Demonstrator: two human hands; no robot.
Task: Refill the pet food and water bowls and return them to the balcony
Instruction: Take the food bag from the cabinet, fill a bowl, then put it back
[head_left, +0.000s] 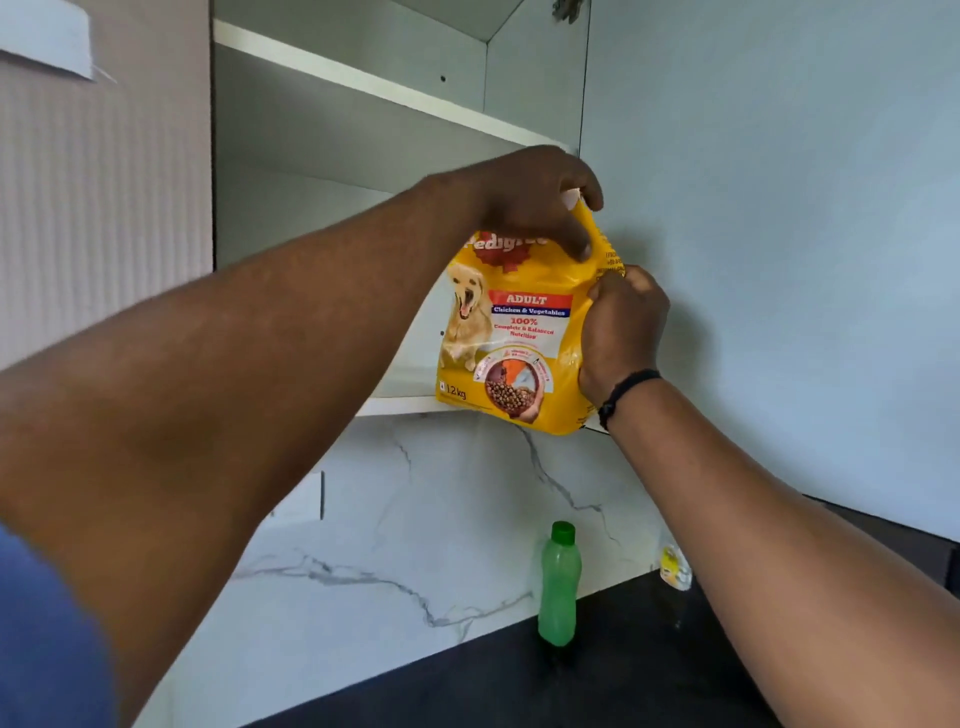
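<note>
A wall cabinet (363, 156) stands open above a dark desk (597, 675) with a marble-patterned backsplash (415, 519); its shelves show nothing but the item I am handling. On the desk below, a green bottle (559, 587) stands upright, well apart from my arms.

Item: yellow dog food bag (514, 332), upright, long axis vertical, printed face toward me. Its base sits at the front edge of the lower shelf (395, 404), at the cabinet's right side (whether the base rests on the shelf or hangs just clear of it, I cannot tell).

Grip state:
- My left hand (535, 197) is closed over the bag's top, fingers pinching the folded upper edge from above.
- My right hand (623, 332) is closed on the bag's right side, fingertips pressed into the film at the upper right.

Governing relation: the bag hangs below my left hand and to the left of my right hand, so both hands are on it, the left one carrying from the top. I judge this to be the fetch step; no bowls are in view. The next move likely calls for drawing the bag toward me and down to the desk, keeping it vertical so the contents do not shift.
</note>
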